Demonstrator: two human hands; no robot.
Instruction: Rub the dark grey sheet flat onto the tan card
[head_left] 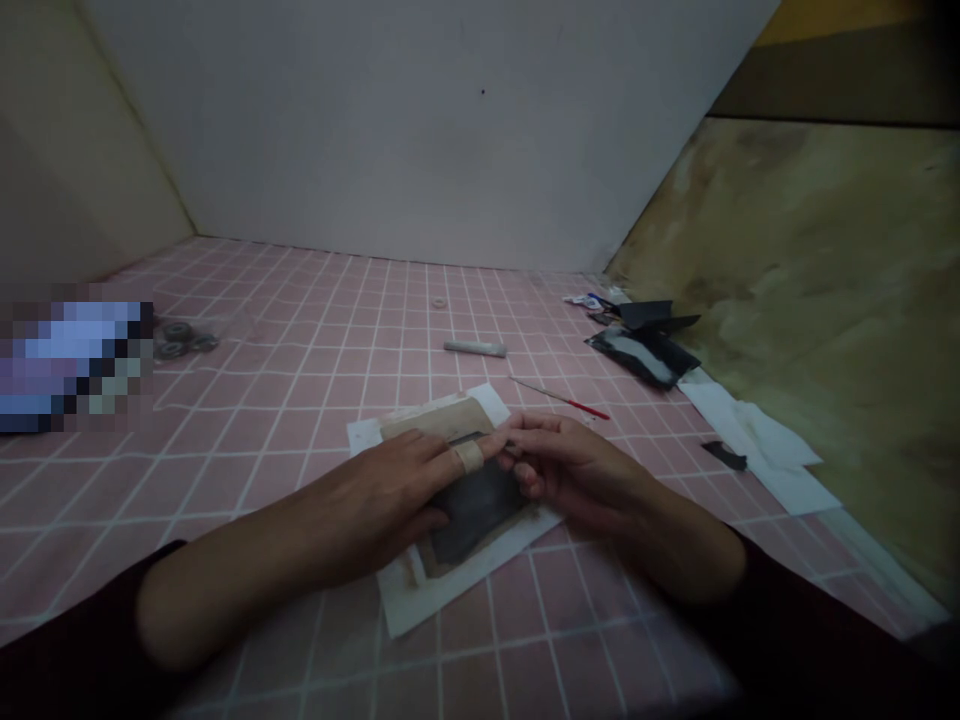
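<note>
My left hand (405, 475) reaches over a dark grey sheet (472, 510), perhaps sandpaper. Its index finger, wrapped in a pale band (469, 457), is stretched out and its tip meets the fingertips of my right hand (577, 460). The left thumb stays apart from the fingers. My right hand is closed in a pinch at the sheet's upper right; whatever is between its fingertips is too small and hidden to name. Beneath the dark sheet lie a brownish piece (435, 418) and white paper (420, 605), both partly covered by my hands.
Beyond my hands lie a thin red-handled tool (585, 408), a short grey bar (475, 349) and a small pale ring (439, 302). Black packets (649, 350) and white paper (757, 440) are at the right. Several grey rolls (180, 338) sit left, beside a blurred-out screen (71, 350).
</note>
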